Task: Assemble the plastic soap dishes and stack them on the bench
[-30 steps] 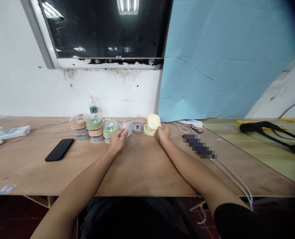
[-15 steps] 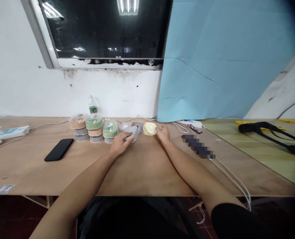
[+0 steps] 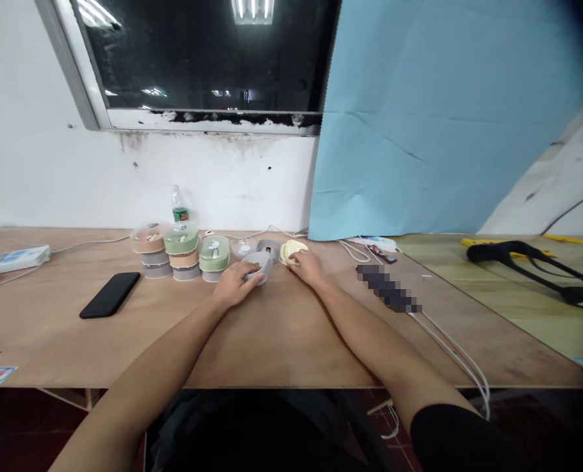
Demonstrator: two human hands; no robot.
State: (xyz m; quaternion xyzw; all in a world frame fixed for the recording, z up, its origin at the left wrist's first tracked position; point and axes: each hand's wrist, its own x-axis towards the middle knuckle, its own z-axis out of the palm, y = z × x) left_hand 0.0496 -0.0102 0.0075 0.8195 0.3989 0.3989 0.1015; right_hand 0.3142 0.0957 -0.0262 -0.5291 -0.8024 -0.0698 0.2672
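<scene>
My left hand (image 3: 236, 284) grips the left side of a translucent grey oval container (image 3: 262, 267), fingers over its rim and thumb along the near side. Cream-yellow oval pieces like lids, stacked (image 3: 292, 250), lie to its right. My right hand (image 3: 307, 267) has its fingers closed on the near right edge of these pieces; the fingertips are partly hidden. Behind the container, between the hands, are a grey piece (image 3: 270, 248) and a clear lid (image 3: 243, 247) on the table.
Stacked green, pink and grey lunch boxes (image 3: 181, 238) stand to the left, before a plastic bottle (image 3: 179, 207). A black phone (image 3: 110, 295) lies nearer. To the right are a pixelated dark object (image 3: 387, 288), white cables (image 3: 451, 354) and a black strap (image 3: 522, 262). A blue cloth (image 3: 399, 131) hangs behind.
My right hand has moved left and further over the cream-yellow pieces. The container in my left hand has tipped so its hollow inside shows more. The view has shifted slightly.
</scene>
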